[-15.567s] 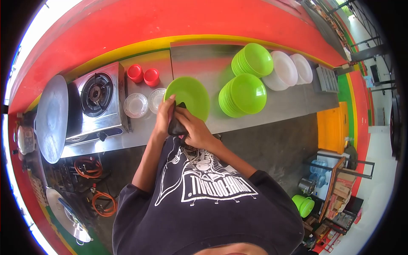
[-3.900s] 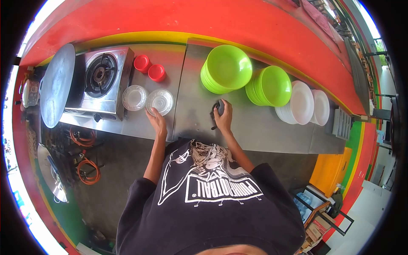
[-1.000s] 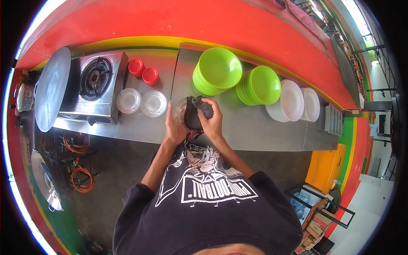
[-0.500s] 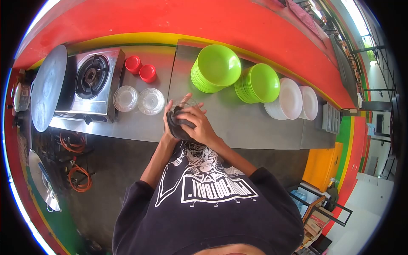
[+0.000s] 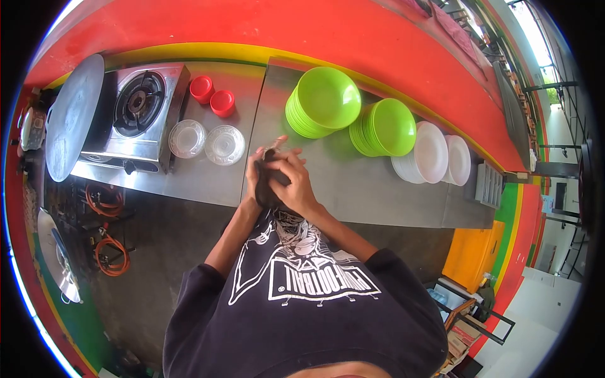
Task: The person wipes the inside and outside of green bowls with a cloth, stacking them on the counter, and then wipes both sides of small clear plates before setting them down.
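In front of my chest, close to the counter's front edge, both hands are together around a dark cloth (image 5: pixel 265 191). My left hand (image 5: pixel 252 178) is curled round a small clear glass piece (image 5: pixel 275 152), mostly hidden by fingers and cloth. My right hand (image 5: pixel 296 184) has its fingers bent, pressing the cloth into the glass. Just left of my hands, two clear glass saucers (image 5: pixel 225 145) (image 5: pixel 187 138) lie on the counter. Behind them stand two red cups (image 5: pixel 222 103) (image 5: pixel 201 89).
Right along the steel counter (image 5: pixel 353 189) stand green bowl stacks (image 5: pixel 328 97) (image 5: pixel 392 127), then white plate stacks (image 5: pixel 430 153) (image 5: pixel 458 160) and a grey rack (image 5: pixel 488 183). A gas stove (image 5: pixel 140 104) and large pan (image 5: pixel 75 120) are at left. A red wall (image 5: pixel 252 28) runs behind.
The fingers of my right hand have shifted over the glass, pushing the cloth further inside. Less of the clear rim shows now. The whole view has tilted slightly.
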Motion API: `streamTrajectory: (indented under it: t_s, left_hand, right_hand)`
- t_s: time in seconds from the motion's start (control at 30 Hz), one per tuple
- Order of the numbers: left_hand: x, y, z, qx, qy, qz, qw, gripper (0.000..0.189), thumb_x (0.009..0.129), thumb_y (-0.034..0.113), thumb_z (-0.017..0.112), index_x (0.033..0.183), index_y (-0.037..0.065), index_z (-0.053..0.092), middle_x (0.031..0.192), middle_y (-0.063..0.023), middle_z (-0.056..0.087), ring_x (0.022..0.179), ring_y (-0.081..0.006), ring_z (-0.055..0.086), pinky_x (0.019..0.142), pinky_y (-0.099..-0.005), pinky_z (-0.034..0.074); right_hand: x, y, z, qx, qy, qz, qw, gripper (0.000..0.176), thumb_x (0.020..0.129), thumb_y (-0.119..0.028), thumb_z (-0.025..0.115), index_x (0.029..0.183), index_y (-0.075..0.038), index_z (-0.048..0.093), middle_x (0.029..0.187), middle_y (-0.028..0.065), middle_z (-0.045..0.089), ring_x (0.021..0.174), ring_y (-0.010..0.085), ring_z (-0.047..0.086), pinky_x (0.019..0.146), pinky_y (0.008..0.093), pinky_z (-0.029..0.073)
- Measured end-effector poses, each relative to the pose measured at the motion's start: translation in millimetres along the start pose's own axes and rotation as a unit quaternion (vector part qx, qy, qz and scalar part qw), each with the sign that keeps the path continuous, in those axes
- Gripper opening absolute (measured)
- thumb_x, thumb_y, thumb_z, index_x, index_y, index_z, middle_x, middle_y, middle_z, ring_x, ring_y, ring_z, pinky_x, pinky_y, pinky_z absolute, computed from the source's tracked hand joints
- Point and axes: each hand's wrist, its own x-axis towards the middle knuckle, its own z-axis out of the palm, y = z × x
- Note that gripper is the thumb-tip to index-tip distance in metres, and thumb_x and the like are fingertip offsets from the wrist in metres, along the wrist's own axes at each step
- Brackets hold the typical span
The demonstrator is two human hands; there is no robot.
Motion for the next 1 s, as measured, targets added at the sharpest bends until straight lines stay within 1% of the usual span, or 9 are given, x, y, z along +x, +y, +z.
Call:
streamTrajectory:
  t_s: [0.1,0.17,0.27,0.37,0.5,0.6,0.7,0.8,1.0]
  left_hand:
    - [-5.1,-11.8,-25.1,-0.187,-0.079,-0.031,0.979,0.075,0.094,0.055,0.043,0.154,0.011,0.034,0.138,-0.0224,0.054,0.122,-0.0332,0.058,0.105,-0.0446,0.046]
    - [-8.0,3.7,18.7,-0.008,0.064,0.029,0.998,0.074,0.095,0.054,0.042,0.154,0.01,0.035,0.136,-0.0204,0.056,0.121,-0.0272,0.059,0.104,-0.0406,0.047]
    - [-4.1,12.5,0.4,0.093,0.048,0.029,0.994,0.075,0.095,0.056,0.039,0.154,0.009,0.035,0.136,-0.02,0.057,0.122,-0.0287,0.058,0.105,-0.0411,0.047]
    - [-4.3,15.2,13.1,0.078,0.089,0.027,0.993,0.076,0.094,0.06,0.036,0.154,0.014,0.034,0.139,-0.022,0.052,0.124,-0.0358,0.056,0.107,-0.0479,0.046]
    - [1.8,13.2,9.8,-0.006,0.116,0.007,0.993,0.077,0.093,0.062,0.042,0.152,0.014,0.037,0.136,-0.025,0.051,0.119,-0.0382,0.058,0.101,-0.0506,0.049]
    - [2.0,4.5,8.8,-0.02,0.071,-0.014,0.997,0.078,0.094,0.061,0.041,0.154,0.011,0.035,0.137,-0.0209,0.052,0.121,-0.0345,0.057,0.103,-0.0472,0.048]
    - [-14.5,11.0,24.1,0.033,0.054,-0.044,0.997,0.078,0.096,0.055,0.039,0.156,0.007,0.029,0.139,-0.0166,0.053,0.124,-0.0286,0.056,0.105,-0.0426,0.047]
    - [-11.9,21.0,15.0,0.099,0.018,0.013,0.995,0.076,0.095,0.052,0.041,0.156,0.008,0.03,0.137,-0.0163,0.054,0.123,-0.0276,0.057,0.105,-0.0425,0.047]
    - [-9.8,24.6,14.6,0.085,0.085,0.023,0.992,0.077,0.093,0.053,0.046,0.155,0.009,0.033,0.137,-0.0225,0.054,0.126,-0.0332,0.055,0.108,-0.0466,0.045]
  right_hand:
    - [12.5,12.1,0.5,-0.079,0.087,-0.031,0.993,0.034,0.072,0.003,0.074,0.104,-0.006,0.068,0.112,0.0122,0.058,0.104,0.0352,0.06,0.088,0.0429,0.05]
    - [9.6,9.3,-0.9,-0.15,0.09,-0.014,0.984,0.032,0.072,0.004,0.072,0.103,-0.005,0.069,0.11,0.0117,0.059,0.103,0.0346,0.061,0.086,0.0416,0.051]
    - [-3.2,13.1,-6.8,-0.142,0.056,0.0,0.988,0.03,0.073,0.005,0.068,0.101,-0.004,0.069,0.112,0.0115,0.061,0.102,0.035,0.061,0.087,0.0415,0.051]
    - [-15.6,11.9,-6.7,-0.025,-0.023,0.033,0.999,0.028,0.077,0.002,0.066,0.105,-0.003,0.068,0.118,0.0142,0.062,0.107,0.035,0.062,0.095,0.0403,0.049]
    - [-12.1,-4.4,-6.2,0.078,-0.046,-0.008,0.996,0.038,0.08,0.0,0.068,0.118,-0.004,0.065,0.119,0.0168,0.061,0.115,0.0338,0.06,0.099,0.0406,0.047]
    - [-0.1,-13.4,-2.2,0.044,0.017,-0.038,0.998,0.039,0.077,0.005,0.069,0.115,-0.006,0.068,0.117,0.0145,0.061,0.112,0.0334,0.06,0.096,0.0406,0.048]
    - [3.7,2.5,-2.6,-0.109,0.117,-0.06,0.985,0.04,0.073,0.009,0.069,0.11,-0.007,0.071,0.115,0.0116,0.063,0.106,0.0331,0.06,0.092,0.0408,0.049]
    - [-1.7,11.5,-4.7,-0.176,0.122,-0.043,0.976,0.039,0.071,0.009,0.07,0.106,-0.007,0.074,0.113,0.0092,0.064,0.103,0.0332,0.06,0.088,0.041,0.05]
    - [-13.4,-2.3,2.9,0.046,-0.002,0.008,0.999,0.034,0.073,0.008,0.07,0.105,-0.005,0.072,0.111,0.0109,0.066,0.104,0.0312,0.065,0.088,0.0392,0.052]
